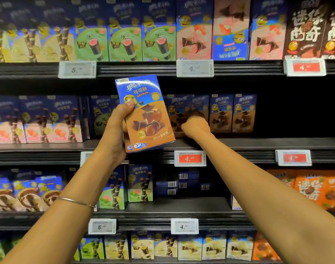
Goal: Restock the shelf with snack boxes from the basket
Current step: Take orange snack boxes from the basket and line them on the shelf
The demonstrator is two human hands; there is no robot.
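On the shelf (239,147), the right hand (196,127) meets the far row (233,113), grip unclear; the left hand (115,128) clamps a box (145,115). A shove could topple that row.

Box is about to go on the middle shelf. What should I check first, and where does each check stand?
1. Grip: left hand holds chocolate snack box, thumb across front: ok.
2. Box matches shelf row, same blue-and-brown print: ok.
3. Box upright: not ok, tilted.
4. Room on middle shelf: ok, dark gap right of the row.
5. Right hand out of the way: not ok, at the row's left end.
6. Its hold there: cannot tell, blurred.
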